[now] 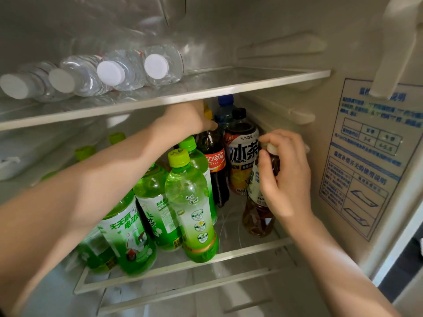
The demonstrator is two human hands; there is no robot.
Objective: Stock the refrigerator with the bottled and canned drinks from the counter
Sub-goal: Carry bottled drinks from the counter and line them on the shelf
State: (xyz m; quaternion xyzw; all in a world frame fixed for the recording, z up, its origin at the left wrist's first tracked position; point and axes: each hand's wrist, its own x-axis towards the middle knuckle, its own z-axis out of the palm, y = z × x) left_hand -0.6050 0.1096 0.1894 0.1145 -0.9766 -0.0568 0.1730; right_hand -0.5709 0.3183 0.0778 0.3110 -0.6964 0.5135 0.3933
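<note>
Inside the refrigerator, my right hand grips the neck of a brown tea bottle with a white cap, standing upright at the right of the middle glass shelf. My left hand reaches deep under the upper shelf and holds the top of a dark cola bottle; its cap is hidden by my fingers. Beside it stand an iced tea bottle with a black cap and a blue-capped bottle. Several green tea bottles fill the shelf's left and front.
Several clear water bottles with white caps lie on their sides on the upper shelf. The fridge's right wall carries a blue instruction label. A bare patch of shelf lies between the green bottles and the brown tea bottle.
</note>
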